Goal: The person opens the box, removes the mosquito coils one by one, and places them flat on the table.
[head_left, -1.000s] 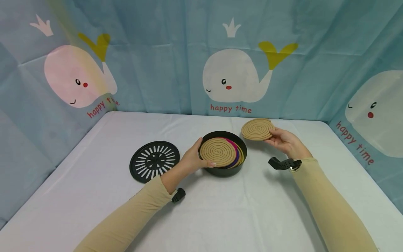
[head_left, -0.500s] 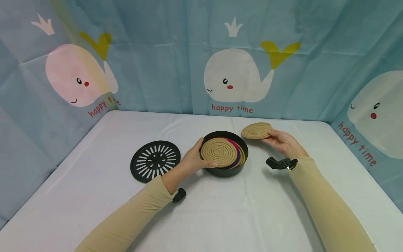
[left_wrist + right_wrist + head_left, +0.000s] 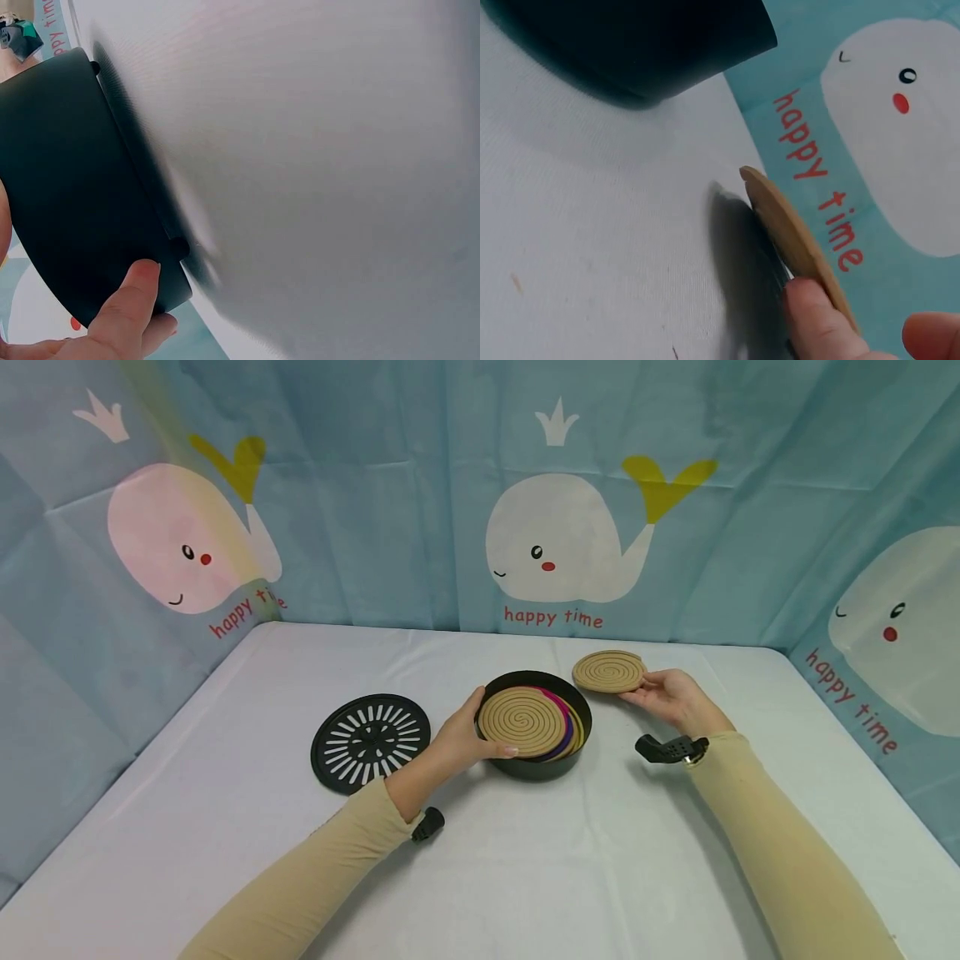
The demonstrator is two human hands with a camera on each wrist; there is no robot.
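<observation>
My left hand [image 3: 463, 737] grips the near left side of a round black tin [image 3: 529, 771], thumb in front and fingers behind. In the left wrist view, fingertips [image 3: 140, 276] press on the wall of the tin [image 3: 75, 180], which has small feet. Inside lies a stack of spiral mosquito coils, a tan coil [image 3: 522, 721] uppermost, with magenta, purple and yellowish edges below. To the tin's right, my right hand [image 3: 678, 700] pinches the right edge of another tan mosquito coil [image 3: 609, 672]. That coil [image 3: 791, 232] is tilted beside its shadow; whether it touches the table is unclear.
A black slotted lid [image 3: 370, 743] lies left of the tin, partly behind my left forearm. White cloth [image 3: 525, 877] covers the table. A blue curtain [image 3: 405, 543] with whale prints borders its back and sides.
My right hand has lowered the mosquito coil slightly and shifted it a little left, and the coil looks flatter. The left hand keeps its hold on the tin.
</observation>
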